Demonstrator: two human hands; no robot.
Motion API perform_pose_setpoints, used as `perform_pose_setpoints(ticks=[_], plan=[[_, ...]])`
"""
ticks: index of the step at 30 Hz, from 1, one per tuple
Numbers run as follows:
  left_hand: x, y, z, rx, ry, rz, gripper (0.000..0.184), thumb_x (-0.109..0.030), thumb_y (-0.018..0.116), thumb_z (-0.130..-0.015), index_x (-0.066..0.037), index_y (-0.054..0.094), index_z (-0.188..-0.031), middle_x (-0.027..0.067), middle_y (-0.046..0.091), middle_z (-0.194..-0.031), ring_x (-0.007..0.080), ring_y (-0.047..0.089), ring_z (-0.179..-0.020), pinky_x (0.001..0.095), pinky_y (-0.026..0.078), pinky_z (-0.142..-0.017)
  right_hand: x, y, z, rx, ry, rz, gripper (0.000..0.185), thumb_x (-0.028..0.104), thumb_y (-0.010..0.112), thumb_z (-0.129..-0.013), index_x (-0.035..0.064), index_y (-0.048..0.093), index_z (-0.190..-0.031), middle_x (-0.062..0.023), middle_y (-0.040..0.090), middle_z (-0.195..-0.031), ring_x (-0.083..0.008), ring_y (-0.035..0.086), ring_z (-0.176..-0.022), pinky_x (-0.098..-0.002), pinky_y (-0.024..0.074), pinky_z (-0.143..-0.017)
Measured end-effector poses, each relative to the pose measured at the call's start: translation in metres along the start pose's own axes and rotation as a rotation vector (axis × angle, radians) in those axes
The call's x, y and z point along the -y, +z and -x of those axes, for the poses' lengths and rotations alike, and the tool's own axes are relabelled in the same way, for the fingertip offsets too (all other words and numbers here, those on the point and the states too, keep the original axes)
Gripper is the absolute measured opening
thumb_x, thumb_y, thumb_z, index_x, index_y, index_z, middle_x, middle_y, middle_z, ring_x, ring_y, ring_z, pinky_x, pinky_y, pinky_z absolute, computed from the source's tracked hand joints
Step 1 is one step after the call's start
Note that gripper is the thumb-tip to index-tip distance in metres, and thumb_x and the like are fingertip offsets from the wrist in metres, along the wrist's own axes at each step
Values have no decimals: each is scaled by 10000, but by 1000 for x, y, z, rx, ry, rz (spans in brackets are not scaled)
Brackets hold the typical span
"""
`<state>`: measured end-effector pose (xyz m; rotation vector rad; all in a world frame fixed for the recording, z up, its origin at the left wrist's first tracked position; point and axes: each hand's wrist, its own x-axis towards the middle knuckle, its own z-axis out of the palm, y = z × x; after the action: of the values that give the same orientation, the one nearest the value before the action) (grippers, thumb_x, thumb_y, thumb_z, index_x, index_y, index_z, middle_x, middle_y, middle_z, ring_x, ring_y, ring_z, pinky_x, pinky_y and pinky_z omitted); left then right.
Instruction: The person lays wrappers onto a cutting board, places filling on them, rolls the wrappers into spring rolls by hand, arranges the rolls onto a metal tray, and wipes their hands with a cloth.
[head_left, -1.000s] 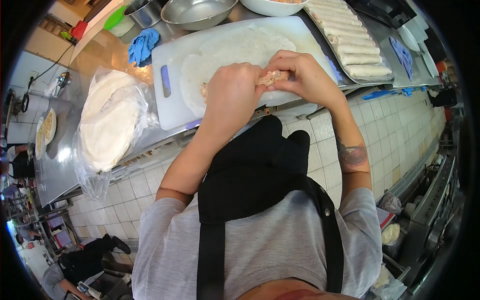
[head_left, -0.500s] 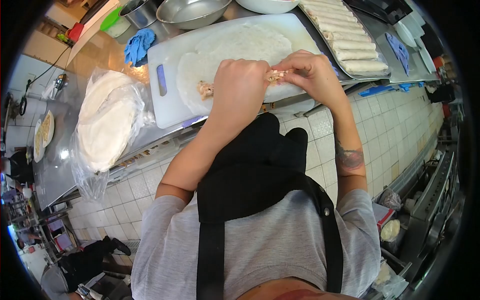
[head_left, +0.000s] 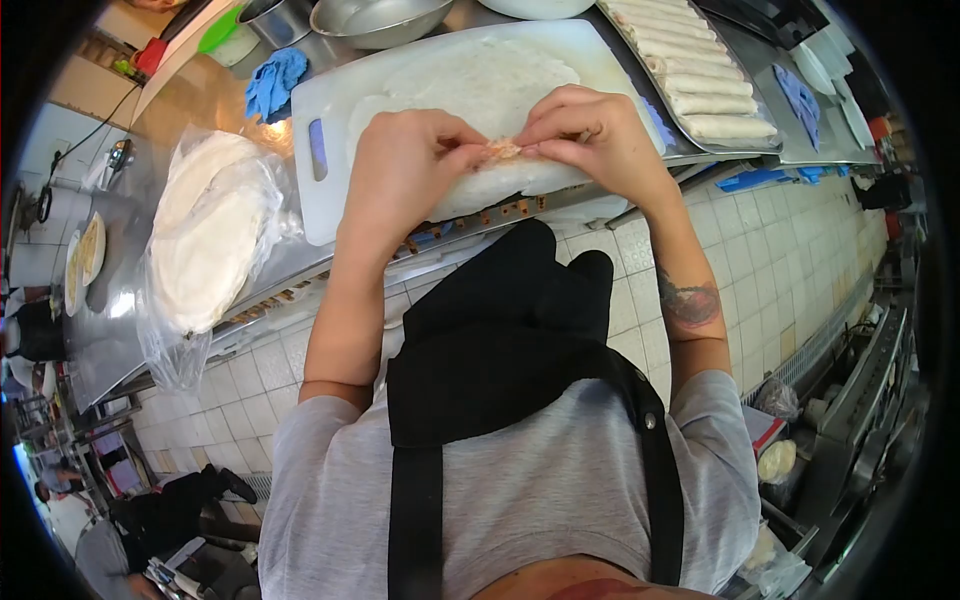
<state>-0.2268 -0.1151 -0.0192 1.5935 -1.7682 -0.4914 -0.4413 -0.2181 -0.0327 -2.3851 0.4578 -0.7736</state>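
Thin white wrapper sheets (head_left: 470,75) lie overlapping on a white cutting board (head_left: 322,215) near the counter's front edge. A strip of orange-pink filling (head_left: 503,149) shows on the sheet between my two hands. My left hand (head_left: 400,165) is closed in a pinch at the filling's left end, its back hiding the sheet's left part. From the right, my right hand (head_left: 597,135) pinches the filling's other end with thumb and fingertips. The fingertips of both hands are close together.
Left of the board, a stack of wrappers (head_left: 210,235) lies in clear plastic. A blue cloth (head_left: 275,82) and metal bowl (head_left: 380,20) stand behind. A tray (head_left: 730,146) of several white rolls is at the right. Another person (head_left: 165,510) is at lower left.
My left hand has turned and its thumb and fingertips now show at the filling. My right hand has shifted slightly left. The separate clump of filling at the left is no longer visible.
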Motion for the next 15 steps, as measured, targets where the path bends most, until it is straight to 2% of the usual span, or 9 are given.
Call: perform_pose_setpoints(ticks=[2,7,11,15], plan=[[7,-2,7,-30,-47,22,148,-55,760,-806,13,761,-937,110,753,-829,144,700,-721,257,539,-689,-3,-1,1,-17,110,-18,87,35,773,-790,28,763,-876,-54,699,-903,-144,643,-771,-268,524,-702],[24,-3,10,-15,-116,171,136,-32,753,-814,9,766,-943,91,755,-853,125,695,-747,245,540,-697,-20,-4,6,-67,104,-204,67,54,765,-824,11,754,-873,-37,698,-906,-120,636,-784,-260,514,-698],[15,11,3,-71,35,184,123,-35,757,-813,-1,768,-931,82,743,-831,130,692,-738,245,544,-692,-12,-3,0,-95,24,-189,82,73,774,-813,18,751,-870,-36,688,-885,-128,630,-758,-259,500,-684],[0,24,-2,-88,117,12,103,-38,757,-811,-14,771,-911,71,735,-803,137,691,-713,249,553,-701,2,5,-3,-32,110,-116,87,76,780,-792,39,752,-866,-36,677,-869,-141,622,-729,-259,486,-668]])
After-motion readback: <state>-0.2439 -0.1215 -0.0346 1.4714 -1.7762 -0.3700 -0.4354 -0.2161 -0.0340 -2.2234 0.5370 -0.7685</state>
